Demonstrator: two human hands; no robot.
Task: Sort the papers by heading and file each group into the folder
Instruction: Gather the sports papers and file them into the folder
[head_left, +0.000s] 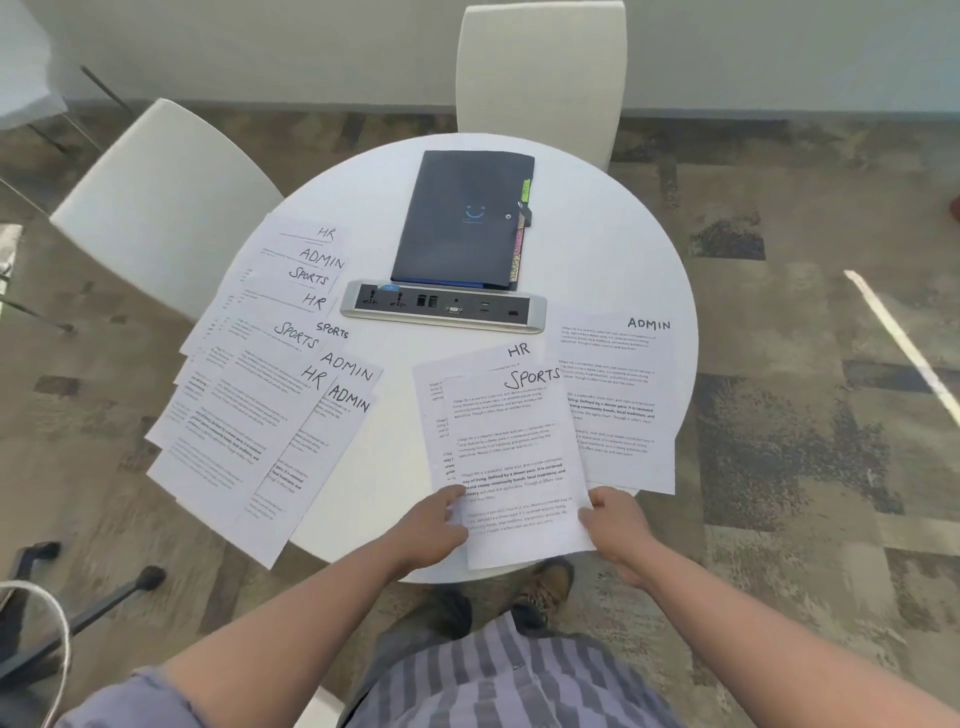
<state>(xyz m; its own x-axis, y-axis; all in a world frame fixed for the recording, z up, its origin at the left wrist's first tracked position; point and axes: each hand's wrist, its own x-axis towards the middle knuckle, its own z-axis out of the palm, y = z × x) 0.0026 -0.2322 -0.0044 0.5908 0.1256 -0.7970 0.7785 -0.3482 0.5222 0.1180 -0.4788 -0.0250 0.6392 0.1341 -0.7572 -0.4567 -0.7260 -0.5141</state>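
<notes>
A sheet headed SPORTS (514, 447) lies at the near middle of the round white table (597, 244). My left hand (434, 525) pinches its lower left edge and my right hand (615, 525) pinches its lower right edge. Under it lies an HR sheet (470, 364), shifted up and left. An ADMIN sheet (618, 395) lies apart at the right. Several overlapping sheets (260, 384) headed HR, ADMIN and SPORTS are fanned out on the left, some overhanging the table edge. A closed dark blue folder (460, 218) with coloured tabs lies at the far middle.
A grey power and socket box (441, 310) sits mid-table just in front of the folder. White chairs stand at the far left (156, 208) and far side (540, 73). An office chair base (62, 613) is at the lower left. My shoes (545, 587) are under the table's near edge.
</notes>
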